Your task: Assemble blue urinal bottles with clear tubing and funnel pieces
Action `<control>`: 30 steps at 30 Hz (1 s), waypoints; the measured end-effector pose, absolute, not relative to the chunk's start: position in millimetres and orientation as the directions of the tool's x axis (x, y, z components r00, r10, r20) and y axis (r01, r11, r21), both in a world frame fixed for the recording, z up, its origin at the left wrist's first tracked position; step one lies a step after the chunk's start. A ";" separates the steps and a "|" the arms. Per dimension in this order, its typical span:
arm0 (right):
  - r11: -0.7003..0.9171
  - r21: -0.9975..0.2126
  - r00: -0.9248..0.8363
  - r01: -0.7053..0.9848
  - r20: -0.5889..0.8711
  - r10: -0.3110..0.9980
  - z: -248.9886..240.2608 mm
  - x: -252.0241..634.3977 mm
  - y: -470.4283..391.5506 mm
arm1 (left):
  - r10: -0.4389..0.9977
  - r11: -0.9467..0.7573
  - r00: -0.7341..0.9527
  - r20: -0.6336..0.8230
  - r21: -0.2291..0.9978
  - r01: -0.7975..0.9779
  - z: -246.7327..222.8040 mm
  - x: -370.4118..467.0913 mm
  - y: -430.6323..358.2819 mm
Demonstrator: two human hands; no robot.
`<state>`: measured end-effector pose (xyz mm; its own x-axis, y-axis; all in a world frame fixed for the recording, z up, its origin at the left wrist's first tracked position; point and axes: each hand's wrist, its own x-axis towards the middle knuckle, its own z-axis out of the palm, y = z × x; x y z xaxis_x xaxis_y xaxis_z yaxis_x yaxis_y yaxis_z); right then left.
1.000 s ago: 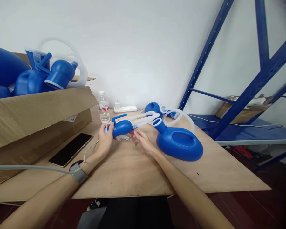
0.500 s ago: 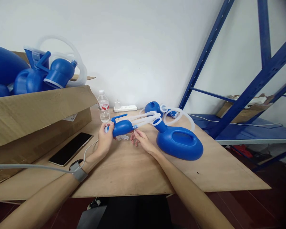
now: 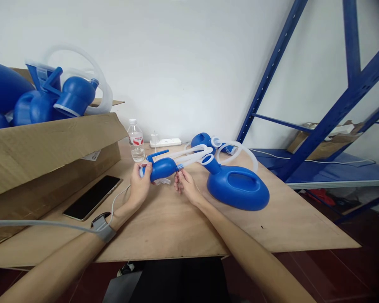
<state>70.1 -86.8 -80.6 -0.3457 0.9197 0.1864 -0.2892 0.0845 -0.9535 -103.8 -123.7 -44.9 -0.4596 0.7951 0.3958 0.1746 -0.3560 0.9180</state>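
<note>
My left hand (image 3: 140, 181) is wrapped round the wide end of a blue plastic cup-shaped urinal head (image 3: 164, 169), held sideways above the table, its blue lever-like handle (image 3: 158, 155) sticking up. A clear tube (image 3: 189, 158) runs from its narrow neck and loops back behind. At that neck, the thumb and forefinger of my right hand (image 3: 187, 185) are pinched together; whatever lies between them is too small to make out. Below the head is a clear plastic piece (image 3: 163, 182), partly hidden. Right of my hands lies a blue urinal bottle (image 3: 236, 195) with an open spout.
A cardboard box (image 3: 60, 145) of blue urinal parts and tubing stands at left. Beside it are a phone (image 3: 93, 197) and a water bottle (image 3: 136, 143). A power strip (image 3: 169, 143) and another blue bottle (image 3: 201, 141) sit near the wall. Blue shelving (image 3: 322, 126) rises at right.
My right hand has shifted slightly up toward the neck, its thumb and forefinger closer to the tube joint. My left hand keeps its hold; the view has turned slightly.
</note>
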 end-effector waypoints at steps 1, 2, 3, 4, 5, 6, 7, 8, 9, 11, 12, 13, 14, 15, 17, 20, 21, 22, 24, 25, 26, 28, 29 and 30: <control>0.076 -0.950 -0.336 -0.302 0.181 0.924 -80.3 69.8 -87.5 | 0.793 -0.357 -0.457 0.402 0.915 0.185 -44.4 -103.3 -124.6; 0.067 -0.946 -0.330 -0.316 0.176 0.928 -80.0 69.6 -88.2 | 0.792 -0.359 -0.455 0.408 0.913 0.195 -44.1 -103.0 -125.3; 0.057 -0.942 -0.326 -0.331 0.170 0.930 -79.7 69.3 -89.0 | 0.790 -0.359 -0.454 0.412 0.911 0.203 -44.2 -102.8 -125.7; 0.046 -0.937 -0.321 -0.346 0.165 0.933 -79.6 68.9 -89.8 | 0.788 -0.359 -0.453 0.416 0.909 0.210 -44.4 -102.8 -125.8; 0.037 -0.932 -0.316 -0.361 0.159 0.935 -79.4 68.3 -90.6 | 0.786 -0.360 -0.453 0.420 0.907 0.217 -44.7 -102.9 -125.8; 0.028 -0.926 -0.310 -0.377 0.154 0.938 -79.3 67.6 -91.5 | 0.785 -0.362 -0.451 0.424 0.905 0.222 -45.1 -103.1 -125.7; 0.019 -0.919 -0.303 -0.393 0.149 0.941 -79.0 66.7 -92.5 | 0.784 -0.364 -0.449 0.428 0.903 0.227 -45.5 -103.2 -125.7; 0.012 -0.913 -0.295 -0.408 0.144 0.944 -78.6 65.8 -93.6 | 0.784 -0.367 -0.445 0.433 0.901 0.232 -45.7 -103.3 -125.8; 0.006 -0.907 -0.289 -0.421 0.140 0.947 -77.9 64.9 -94.6 | 0.783 -0.370 -0.441 0.439 0.898 0.239 -45.7 -103.2 -126.2; -0.007 -0.894 -0.275 -0.448 0.130 0.953 -75.7 63.6 -96.7 | 0.779 -0.375 -0.435 0.451 0.892 0.253 -45.1 -102.5 -127.4; -0.011 -0.888 -0.266 -0.460 0.126 0.956 -74.5 63.3 -97.5 | 0.779 -0.375 -0.434 0.453 0.891 0.257 -44.5 -101.9 -128.2; -0.011 -0.883 -0.253 -0.470 0.123 0.960 -73.3 63.1 -98.2 | 0.780 -0.373 -0.433 0.452 0.891 0.258 -44.0 -101.2 -129.1; -0.006 -0.879 -0.238 -0.477 0.123 0.964 -72.3 63.0 -98.7 | 0.784 -0.369 -0.431 0.447 0.894 0.255 -43.5 -100.4 -129.8; 0.008 -0.877 -0.219 -0.481 0.128 0.967 -71.6 63.0 -98.9 | 0.789 -0.364 -0.429 0.439 0.898 0.248 -43.2 -99.7 -130.3; 0.063 -0.880 -0.174 -0.471 0.162 0.971 -71.3 63.0 -98.4 | 0.802 -0.354 -0.423 0.422 0.906 0.234 -43.4 -98.5 -130.5; 0.143 -0.884 -0.126 -0.444 0.220 0.967 -71.8 62.8 -95.6 | 0.814 -0.342 -0.422 0.400 0.916 0.208 -45.5 -97.2 -128.9; 0.159 -0.885 -0.118 -0.437 0.232 0.966 -71.8 63.0 -94.3 | 0.818 -0.338 -0.423 0.390 0.921 0.194 -46.3 -96.9 -128.1; 0.170 -0.886 -0.113 -0.432 0.240 0.964 -71.5 63.3 -93.0 | 0.823 -0.334 -0.422 0.379 0.925 0.179 -46.9 -96.5 -127.6; 0.189 -0.887 -0.108 -0.421 0.255 0.961 -70.3 64.4 -90.7 | 0.836 -0.324 -0.417 0.357 0.934 0.151 -47.4 -95.7 -127.1; 0.198 -0.889 -0.107 -0.413 0.263 0.959 -69.6 65.0 -89.9 | 0.841 -0.319 -0.413 0.349 0.937 0.140 -47.4 -95.2 -127.3; 0.206 -0.891 -0.107 -0.404 0.269 0.957 -69.2 65.5 -89.3 | 0.846 -0.318 -0.408 0.343 0.939 0.131 -47.3 -94.9 -127.6; 0.215 -0.898 -0.113 -0.384 0.276 0.954 -69.6 65.9 -88.7 | 0.850 -0.320 -0.402 0.340 0.940 0.119 -47.1 -94.7 -128.0; 0.216 -0.902 -0.116 -0.374 0.277 0.954 -70.5 65.8 -88.5 | 0.850 -0.323 -0.402 0.340 0.940 0.114 -47.2 -94.9 -127.8; 0.214 -0.906 -0.123 -0.364 0.274 0.954 -71.8 65.5 -88.3 | 0.848 -0.324 -0.406 0.341 0.939 0.111 -47.4 -95.4 -127.3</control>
<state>65.5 -88.3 -71.8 -0.1225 0.9538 0.2742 -0.3642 0.2138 -0.9064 -95.4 -127.3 -47.4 -0.4063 0.8479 0.3405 0.1107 -0.3242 0.9395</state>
